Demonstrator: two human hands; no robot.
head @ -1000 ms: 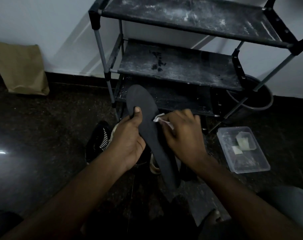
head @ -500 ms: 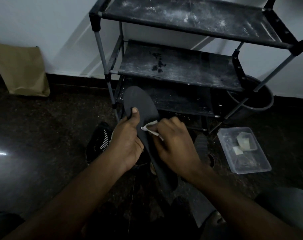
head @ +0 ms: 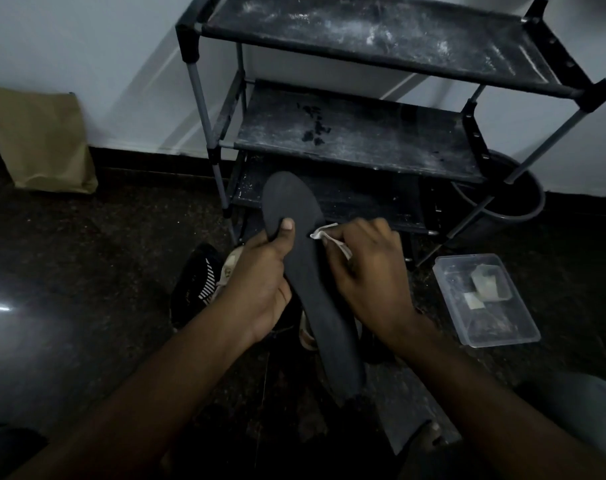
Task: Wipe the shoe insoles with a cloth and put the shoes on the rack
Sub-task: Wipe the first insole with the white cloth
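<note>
My left hand (head: 261, 282) grips a long dark grey insole (head: 315, 292) by its left edge, thumb pressed on its top face. The insole points toe-up toward the rack. My right hand (head: 367, 275) pinches a small white cloth (head: 324, 234) against the insole's right side near the toe. Beneath my hands on the floor lies a black shoe with white stripes (head: 197, 282), and a second, lighter shoe (head: 306, 332) is mostly hidden behind the insole. The black three-shelf shoe rack (head: 357, 140) stands just beyond, dusty and holding no shoes.
A clear plastic box (head: 485, 299) with bits of cloth sits on the floor at the right. A dark bucket (head: 513, 202) stands behind the rack's right leg. A brown paper bag (head: 38, 140) leans on the wall at the left. The floor is dark stone.
The cloth in my right hand slid left and back right across the insole. The insole shifted slightly with the wiping, still held in my left hand.
</note>
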